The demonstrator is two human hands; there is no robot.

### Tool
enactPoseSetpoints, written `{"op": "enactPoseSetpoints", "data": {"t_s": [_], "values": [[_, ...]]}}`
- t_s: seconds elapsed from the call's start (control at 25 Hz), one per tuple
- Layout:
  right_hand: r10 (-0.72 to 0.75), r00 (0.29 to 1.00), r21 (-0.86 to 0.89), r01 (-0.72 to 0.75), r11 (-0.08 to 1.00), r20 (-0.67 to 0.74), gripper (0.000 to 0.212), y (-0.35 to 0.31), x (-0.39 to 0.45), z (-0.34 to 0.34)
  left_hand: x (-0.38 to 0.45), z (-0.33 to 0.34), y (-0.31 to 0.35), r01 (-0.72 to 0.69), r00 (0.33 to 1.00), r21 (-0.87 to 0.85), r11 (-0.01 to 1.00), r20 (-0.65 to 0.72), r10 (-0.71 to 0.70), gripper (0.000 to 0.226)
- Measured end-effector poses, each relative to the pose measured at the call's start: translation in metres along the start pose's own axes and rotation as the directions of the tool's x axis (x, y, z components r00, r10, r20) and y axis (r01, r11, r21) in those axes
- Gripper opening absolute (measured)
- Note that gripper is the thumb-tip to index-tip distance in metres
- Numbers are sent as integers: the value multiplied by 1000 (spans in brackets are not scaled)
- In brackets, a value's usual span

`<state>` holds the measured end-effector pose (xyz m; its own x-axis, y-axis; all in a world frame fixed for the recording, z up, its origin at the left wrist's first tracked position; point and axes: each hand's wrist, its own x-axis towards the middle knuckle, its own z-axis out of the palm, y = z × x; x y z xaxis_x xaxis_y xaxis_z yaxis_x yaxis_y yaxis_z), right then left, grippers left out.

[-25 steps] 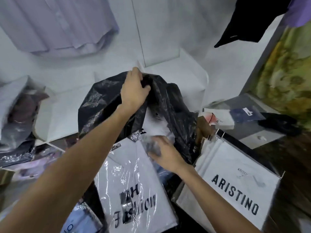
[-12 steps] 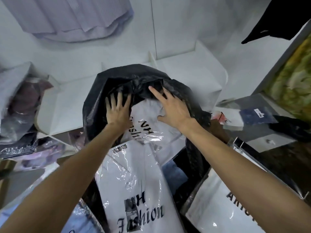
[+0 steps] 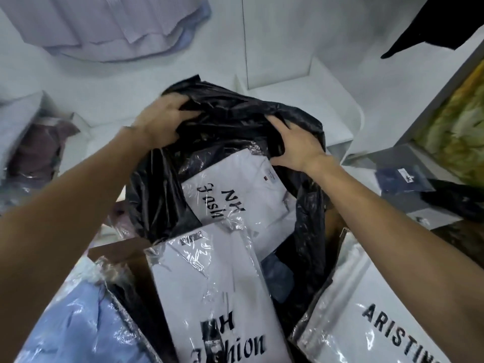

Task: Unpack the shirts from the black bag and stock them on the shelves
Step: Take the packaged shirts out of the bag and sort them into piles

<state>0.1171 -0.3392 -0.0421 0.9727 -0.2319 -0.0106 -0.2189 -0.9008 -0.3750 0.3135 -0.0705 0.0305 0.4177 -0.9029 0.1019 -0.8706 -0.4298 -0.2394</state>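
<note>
1. Progress check: unpacking looks maybe partway, and stocking looks like it's barely begun, judging only from how things lie.

2. The black bag (image 3: 235, 132) sits in the middle, bunched up in front of the white shelf (image 3: 337, 100). Its mouth faces the person and it's clearly not emptied yet.

3. The left hand (image 3: 162, 124) has its fingers curled into the plastic at the bag's top left, gripping a fold. The right hand (image 3: 296, 142) grips the bag's rim on the right side, fingers tucked over the edge. Both look busy pulling the bag open or peeling it back, neither holds a shirt.

4. One wrapped white shirt (image 3: 241, 195) is still half inside the bag, its print upside down to the camera. Something blue (image 3: 277, 276) shows deeper in the opening, can't tell what exactly.

5. Already out, or at least lying outside the bag's mouth: a second wrapped shirt (image 3: 217, 292) at the near edge, touching the one still in the bag, a light blue shirt (image 3: 78, 326) in plastic at the near left corner, and an ARISTINO pack (image 3: 366, 326) at the near right.

6. The shelf part just behind the bag shows no shirts on it. A cubby at the far left holds a packed dark garment (image 3: 36, 150), but whether that's from this bag is anyone's guess.

7. So what's left, probably: get the rest out of the bag, then move the whole loose pile onto the shelves.
</note>
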Motion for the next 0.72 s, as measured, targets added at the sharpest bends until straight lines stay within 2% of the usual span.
{"op": "enactPoseSetpoints", "data": {"t_s": [0.04, 0.12, 0.28, 0.36, 0.4, 0.44, 0.48, 0.52, 0.56, 0.64, 0.72], "values": [[4, 998, 70, -8, 998, 56, 120, 4, 3, -2, -1, 4, 14, 11, 1000, -35, 999, 16, -11, 58], [-10, 993, 174, -11, 985, 119, 117, 10, 5, -7, -3, 13, 53, 15, 998, -64, 998, -56, -18, 42], [-7, 1000, 256, 0, 967, 23, 100, 4, -2, -11, -3, 48, 126, -210, 945, 8, 978, -253, 205, 15], [9, 1000, 247, -12, 969, 14, 94, -3, -10, -14, 2, 58, 144, -205, 949, 57, 977, -231, 212, 14], [15, 1000, 250, -19, 968, 17, 90, -5, -14, -16, 5, 60, 150, -106, 988, 20, 994, -111, 108, 26], [14, 1000, 255, -17, 967, 16, 85, -7, -18, -18, 9, 64, 154, 50, 996, -7, 999, 70, -49, 46], [5, 1000, 258, -9, 966, 16, 81, -10, -22, -21, 11, 64, 156, 212, 947, 9, 977, 244, -208, 67], [-12, 1000, 257, 9, 966, 10, 79, -13, -27, -22, 13, 64, 158, 327, 879, 23, 945, 361, -313, 85], [-29, 1000, 257, 27, 966, 1, 77, -15, -32, -22, 15, 62, 159, 410, 831, 5, 912, 411, -376, 96], [-35, 999, 280, 35, 959, -5, 75, -19, -42, -21, 19, 61, 160, 535, 772, -82, 841, 450, -448, 99], [-12, 1000, 330, 8, 944, 11, 75, -18, -53, -17, 17, 61, 162, 554, 785, -202, 808, 450, -426, 75]]}}
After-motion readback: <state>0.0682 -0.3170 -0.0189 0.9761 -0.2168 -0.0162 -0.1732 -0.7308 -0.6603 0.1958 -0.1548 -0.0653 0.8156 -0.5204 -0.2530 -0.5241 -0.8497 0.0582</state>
